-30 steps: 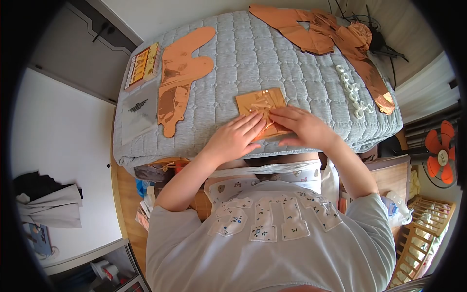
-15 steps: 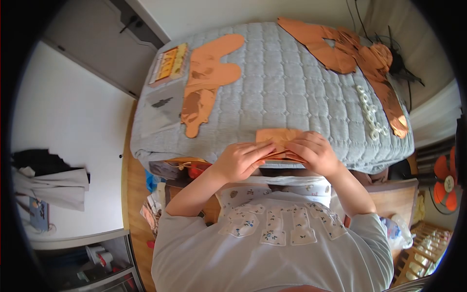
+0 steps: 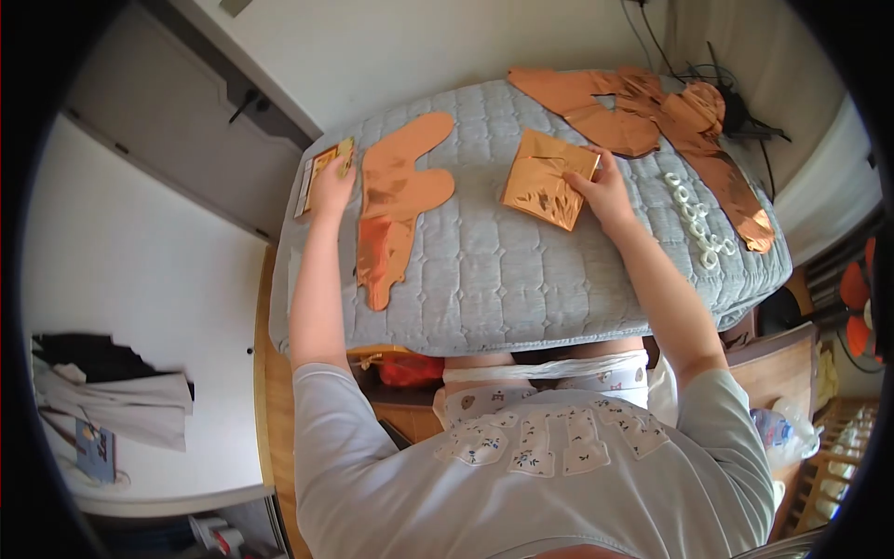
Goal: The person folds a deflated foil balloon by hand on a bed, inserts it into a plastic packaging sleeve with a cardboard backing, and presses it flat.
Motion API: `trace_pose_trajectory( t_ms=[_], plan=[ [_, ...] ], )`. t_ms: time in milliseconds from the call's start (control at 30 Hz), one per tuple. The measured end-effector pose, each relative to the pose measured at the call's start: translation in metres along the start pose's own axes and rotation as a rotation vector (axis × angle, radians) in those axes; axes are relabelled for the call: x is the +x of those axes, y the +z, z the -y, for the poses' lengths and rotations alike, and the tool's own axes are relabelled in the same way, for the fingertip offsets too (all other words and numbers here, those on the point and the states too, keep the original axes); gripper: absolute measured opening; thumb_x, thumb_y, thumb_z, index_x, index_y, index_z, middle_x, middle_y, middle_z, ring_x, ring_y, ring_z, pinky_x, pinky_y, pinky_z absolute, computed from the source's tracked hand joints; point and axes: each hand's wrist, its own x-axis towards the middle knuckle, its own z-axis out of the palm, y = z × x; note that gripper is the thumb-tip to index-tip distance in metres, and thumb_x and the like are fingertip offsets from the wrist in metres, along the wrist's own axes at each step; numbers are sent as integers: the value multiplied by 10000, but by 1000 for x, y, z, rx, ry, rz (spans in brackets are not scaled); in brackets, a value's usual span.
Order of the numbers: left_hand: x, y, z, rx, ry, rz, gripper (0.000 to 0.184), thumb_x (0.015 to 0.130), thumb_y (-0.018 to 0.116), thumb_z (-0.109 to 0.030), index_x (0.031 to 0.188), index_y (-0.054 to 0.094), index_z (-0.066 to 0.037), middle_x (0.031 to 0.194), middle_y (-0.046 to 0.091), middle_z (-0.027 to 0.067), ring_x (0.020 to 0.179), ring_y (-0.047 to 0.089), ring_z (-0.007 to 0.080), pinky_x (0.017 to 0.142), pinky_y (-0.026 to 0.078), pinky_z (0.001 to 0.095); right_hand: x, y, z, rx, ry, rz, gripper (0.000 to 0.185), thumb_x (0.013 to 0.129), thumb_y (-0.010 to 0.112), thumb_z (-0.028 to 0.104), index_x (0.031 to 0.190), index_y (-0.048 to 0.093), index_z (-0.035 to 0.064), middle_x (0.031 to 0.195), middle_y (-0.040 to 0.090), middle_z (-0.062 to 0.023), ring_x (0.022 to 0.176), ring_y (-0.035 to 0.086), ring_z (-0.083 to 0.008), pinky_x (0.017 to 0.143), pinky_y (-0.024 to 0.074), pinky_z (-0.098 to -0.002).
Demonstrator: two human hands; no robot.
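Note:
My right hand pinches the right edge of a folded copper foil packet, held above the quilted grey mattress. At the far left my left hand has its fingers on the near part of a small printed box and covers much of it. Just right of that hand a flat copper foil shape with rounded lobes lies on the mattress. A larger crumpled copper foil piece stretches along the back right.
White rings lie in a row near the right side of the mattress. Black cables and a black object are at the back right corner. An orange-bladed fan stands at the right edge. A door is at the left.
The packet, pressed and folded by both hands at the front edge, is now lifted farther back in my right hand. My left hand has let go of it and moved left onto the printed box.

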Motion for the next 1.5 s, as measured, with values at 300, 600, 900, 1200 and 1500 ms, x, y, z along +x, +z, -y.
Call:
trace_pose_trajectory(
  t_ms=[300,600,900,1200,1500],
  plan=[
    [5,18,23,418,-236,256,469,920,638,-503,1200,733,-139,1136,746,153,1083,695,353,900,554,471,9,-13,1,41,112,-95,668,917,751,47,1477,388,37,1099,718,-130,992,700,-161,873,549,-294],
    [2,12,31,340,-147,178,415,918,625,-498,1012,763,-118,987,753,145,926,706,394,767,544,501,13,-10,-6,59,49,-92,694,914,757,51,1494,378,25,1135,713,-152,1034,694,-181,893,553,-314],
    [0,-2,32,396,-160,8,401,951,610,-460,1092,770,-120,1032,761,133,974,716,357,806,558,458,3,-17,8,83,132,-121,685,873,797,92,1454,438,37,1088,704,-141,965,701,-174,845,566,-310],
    [4,-102,-31,-597,-232,-680,336,1075,567,-232,1324,636,-18,1234,714,106,1124,675,218,973,538,380,-31,-112,22,818,116,-78,330,992,667,185,1287,584,65,1177,663,-69,1003,681,-181,989,565,-403],
    [-75,-33,-120,-1326,-290,-59,485,1050,595,-194,1513,498,-91,1508,542,77,1263,590,169,880,540,302,-131,-284,74,869,152,-476,252,1024,608,210,1246,654,101,894,687,4,837,673,-138,1119,341,-740]
  ],
)
